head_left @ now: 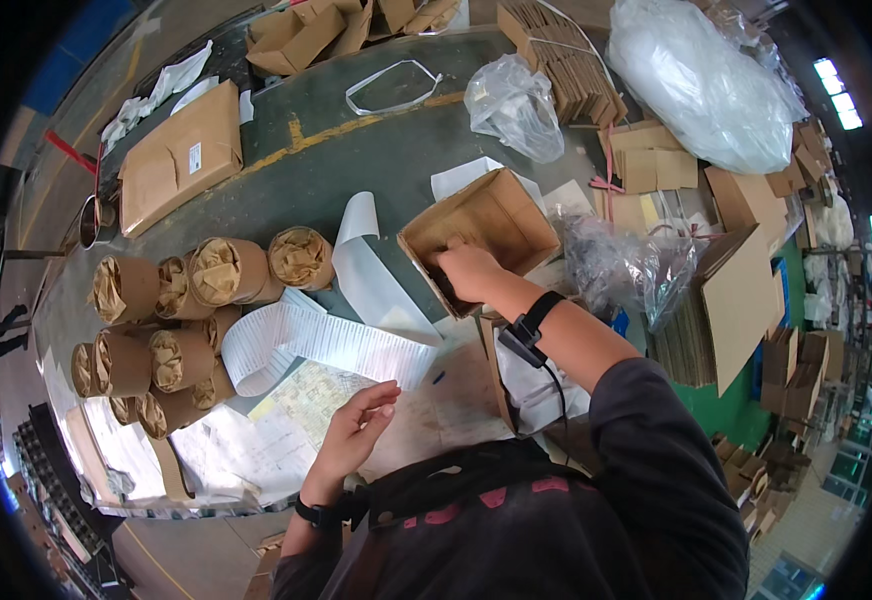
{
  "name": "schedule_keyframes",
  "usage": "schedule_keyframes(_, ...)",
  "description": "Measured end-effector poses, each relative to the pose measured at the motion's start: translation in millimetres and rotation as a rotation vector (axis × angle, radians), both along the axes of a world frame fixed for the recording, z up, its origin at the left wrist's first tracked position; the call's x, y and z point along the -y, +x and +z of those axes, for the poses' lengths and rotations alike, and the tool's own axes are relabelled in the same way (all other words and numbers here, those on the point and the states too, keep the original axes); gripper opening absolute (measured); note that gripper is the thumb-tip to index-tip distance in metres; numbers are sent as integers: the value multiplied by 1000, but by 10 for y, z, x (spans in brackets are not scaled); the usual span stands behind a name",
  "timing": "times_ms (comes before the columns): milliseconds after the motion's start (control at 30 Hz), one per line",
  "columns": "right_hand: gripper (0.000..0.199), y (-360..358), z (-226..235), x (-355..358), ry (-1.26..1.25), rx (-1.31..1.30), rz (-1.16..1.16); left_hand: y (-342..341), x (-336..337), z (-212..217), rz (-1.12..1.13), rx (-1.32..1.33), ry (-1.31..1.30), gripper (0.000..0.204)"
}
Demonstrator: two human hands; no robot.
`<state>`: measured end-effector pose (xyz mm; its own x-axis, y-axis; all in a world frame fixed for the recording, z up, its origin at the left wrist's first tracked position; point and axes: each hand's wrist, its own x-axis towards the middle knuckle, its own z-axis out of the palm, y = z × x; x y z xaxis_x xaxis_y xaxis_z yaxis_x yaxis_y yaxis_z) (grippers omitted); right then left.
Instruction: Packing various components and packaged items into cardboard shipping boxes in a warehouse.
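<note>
An open cardboard box [524, 205] stands tilted toward me, its inside showing. My right hand [468, 272] reaches into it with curled fingers, close to the box's near left wall; the fingertips are partly hidden, so what they hold, if anything, does not show. Palm inward and fingers stretched out, my left hand [359, 425] hovers empty over the near edge of the table. Just beyond it lies a long curling strip of white label paper [346, 343]. Below the box, another open carton [546, 400] with white lining sits by my right forearm.
Several brown cardboard tubes [226, 270] stuffed with kraft paper crowd the left side. A flat brown package [184, 155] lies behind them. Clear plastic bags [516, 105], a large bubble-wrap bundle [701, 85] and stacked flat cartons [691, 340] fill the right and far side.
</note>
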<state>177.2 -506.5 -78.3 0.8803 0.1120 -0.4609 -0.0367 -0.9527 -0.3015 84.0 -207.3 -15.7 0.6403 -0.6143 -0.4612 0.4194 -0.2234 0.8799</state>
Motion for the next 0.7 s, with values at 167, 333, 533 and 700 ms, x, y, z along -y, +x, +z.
schedule_keyframes(167,27,-8,-94,213,121,44,0,117,88,77,-77,8,12,34)
schedule_keyframes(333,32,-142,555,746,817,123,-567,590,465,137,-4,-92,-180,37)
schedule_keyframes(533,41,-1660,1624,600,808,408,-547,-101,2061,748,-10,-569,-708,52)
schedule_keyframes(700,70,-3506,2067,504,-151,647,-700,-1336,2747,746,-447,-794,-524,52)
